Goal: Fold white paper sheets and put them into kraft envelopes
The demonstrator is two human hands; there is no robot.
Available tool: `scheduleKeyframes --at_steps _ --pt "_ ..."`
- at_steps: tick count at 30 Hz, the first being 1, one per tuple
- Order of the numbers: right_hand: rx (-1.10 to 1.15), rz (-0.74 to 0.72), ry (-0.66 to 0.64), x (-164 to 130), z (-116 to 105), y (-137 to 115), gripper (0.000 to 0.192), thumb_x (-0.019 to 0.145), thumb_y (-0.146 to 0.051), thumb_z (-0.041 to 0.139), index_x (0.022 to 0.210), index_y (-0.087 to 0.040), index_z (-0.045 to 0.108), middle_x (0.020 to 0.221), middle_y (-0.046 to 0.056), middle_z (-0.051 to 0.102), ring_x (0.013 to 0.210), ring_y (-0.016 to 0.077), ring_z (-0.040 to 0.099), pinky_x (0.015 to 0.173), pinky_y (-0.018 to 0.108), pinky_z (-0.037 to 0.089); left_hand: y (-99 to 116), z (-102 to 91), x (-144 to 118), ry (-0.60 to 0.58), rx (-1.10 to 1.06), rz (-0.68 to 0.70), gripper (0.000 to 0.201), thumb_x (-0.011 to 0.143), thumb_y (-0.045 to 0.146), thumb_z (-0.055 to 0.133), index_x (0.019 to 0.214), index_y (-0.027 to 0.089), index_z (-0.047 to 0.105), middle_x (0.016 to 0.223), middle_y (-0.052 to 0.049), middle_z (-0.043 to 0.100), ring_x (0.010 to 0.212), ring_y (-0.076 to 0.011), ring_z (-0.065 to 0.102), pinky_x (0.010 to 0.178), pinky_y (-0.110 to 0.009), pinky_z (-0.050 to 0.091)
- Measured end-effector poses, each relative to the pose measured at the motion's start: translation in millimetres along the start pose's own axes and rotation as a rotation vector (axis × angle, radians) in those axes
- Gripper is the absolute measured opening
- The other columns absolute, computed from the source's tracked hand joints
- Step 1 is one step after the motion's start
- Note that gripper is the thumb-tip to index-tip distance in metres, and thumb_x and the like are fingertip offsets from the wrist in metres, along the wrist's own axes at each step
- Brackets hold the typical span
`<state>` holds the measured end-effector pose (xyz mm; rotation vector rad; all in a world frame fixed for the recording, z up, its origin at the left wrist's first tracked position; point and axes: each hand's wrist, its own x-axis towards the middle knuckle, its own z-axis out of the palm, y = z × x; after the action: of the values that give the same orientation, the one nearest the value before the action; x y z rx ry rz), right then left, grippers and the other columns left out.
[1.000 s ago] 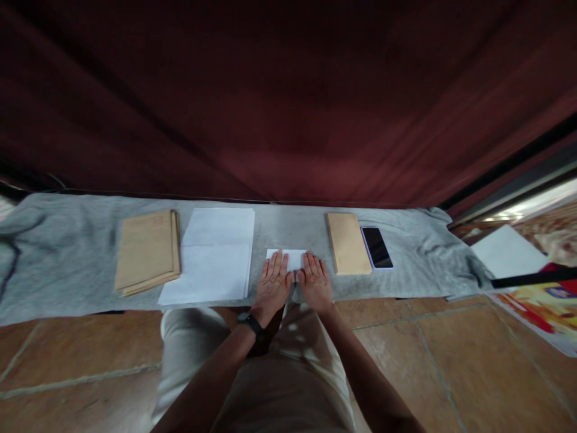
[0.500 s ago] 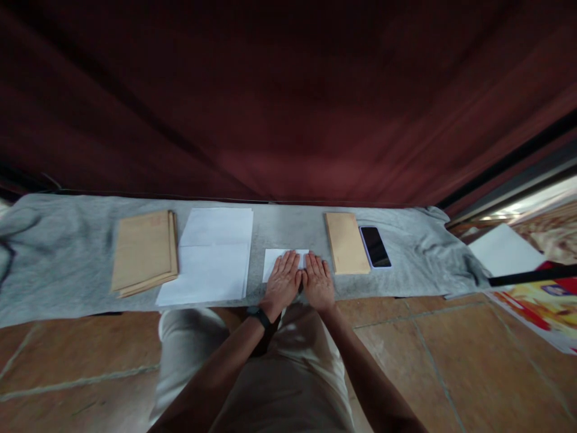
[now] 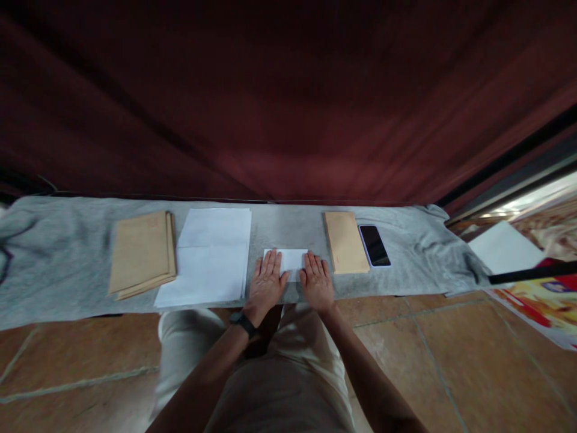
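Observation:
A small folded white sheet of paper [image 3: 292, 260] lies flat on the grey cloth, right in front of me. My left hand [image 3: 267, 282] rests flat over its left end, fingers stretched out and thumb apart. On its right end lies my right hand [image 3: 317, 281], also flat with fingers extended. The middle of the paper shows between the two hands, and its ends are partly hidden under them. Neither hand grips anything. Just right of my right hand is a tan envelope stack [image 3: 347, 243].
Larger white sheets [image 3: 211, 264] lie to the left, with big brown envelopes [image 3: 142, 252] beyond, overlapping their edge. A phone [image 3: 375, 245] sits beside the tan stack. The grey cloth [image 3: 293, 222] covers a narrow surface against a dark red curtain [image 3: 288, 120]. A printed box [image 3: 550, 307] is at far right.
My left hand has slid left along the paper, away from my right hand, uncovering the paper's middle. My right hand stays almost where it was.

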<state>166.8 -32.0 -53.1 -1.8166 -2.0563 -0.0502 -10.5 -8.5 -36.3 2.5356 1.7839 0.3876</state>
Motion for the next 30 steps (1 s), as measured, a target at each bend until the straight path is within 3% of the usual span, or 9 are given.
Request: scheduleKeyframes --at_steps 6,15,30 --pt "0.046 0.020 0.029 6 -1 -4 0.051 0.104 -0.026 0.039 0.153 -0.010 0.042 0.156 0.015 0.046 0.147 0.0276 0.039 0.121 0.050 0.030 -2 -2.5 -2 0.010 0.009 0.008 0.063 0.102 0.041 0.038 0.154 0.005 0.039 0.159 -0.019 0.039 0.151 -0.0301 0.033 0.123 -0.051 0.028" --pt "0.160 -0.184 -0.121 36 2 -40 0.046 0.107 -0.030 0.037 0.147 -0.014 0.051 0.155 0.011 0.050 0.145 0.0226 0.043 0.122 0.044 0.030 -4 -1.6 -3 -0.023 0.060 0.048 0.058 0.098 0.023 0.037 0.153 0.004 0.039 0.162 -0.017 0.036 0.152 -0.0302 0.030 0.124 -0.050 0.026" --pt "-0.003 -0.027 -0.009 17 10 -20 0.051 0.104 -0.036 0.046 0.151 -0.017 0.046 0.156 0.012 0.047 0.146 0.0263 0.040 0.121 0.046 0.026 -9 3.6 -3 0.035 0.017 0.029 0.059 0.100 0.032 0.040 0.152 0.006 0.042 0.160 -0.018 0.039 0.151 -0.0304 0.033 0.122 -0.050 0.030"
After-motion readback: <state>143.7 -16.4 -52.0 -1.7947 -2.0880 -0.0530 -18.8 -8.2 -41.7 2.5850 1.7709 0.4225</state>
